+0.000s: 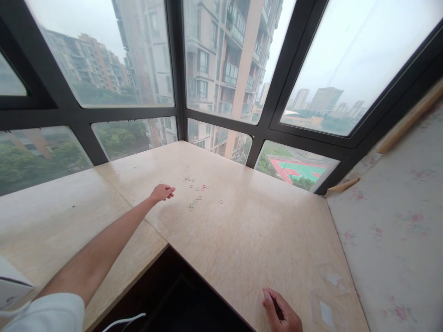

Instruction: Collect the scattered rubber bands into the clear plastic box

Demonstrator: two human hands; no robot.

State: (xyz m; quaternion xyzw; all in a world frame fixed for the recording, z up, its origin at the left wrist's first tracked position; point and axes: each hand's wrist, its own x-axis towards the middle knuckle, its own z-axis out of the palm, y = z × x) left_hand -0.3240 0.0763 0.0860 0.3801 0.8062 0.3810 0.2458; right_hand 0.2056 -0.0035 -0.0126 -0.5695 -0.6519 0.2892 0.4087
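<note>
Flanking rings (203, 187): left hand (163, 192), roomy counter (256, 226)

From my remote seat on the head view: no text, brand or number I can read; the closest thing to print is some dark grey marks (7, 302) on the side of a white box (12, 275) at the lower left; one rounded shape there could be a letter (slanted and small from here, so I won't name it); two whitish patches, a nearer one (326, 314) and a farther one (334, 278), lie on the tabletop (277, 240) at lower right; whether either bears print, I cannot tell.
</note>
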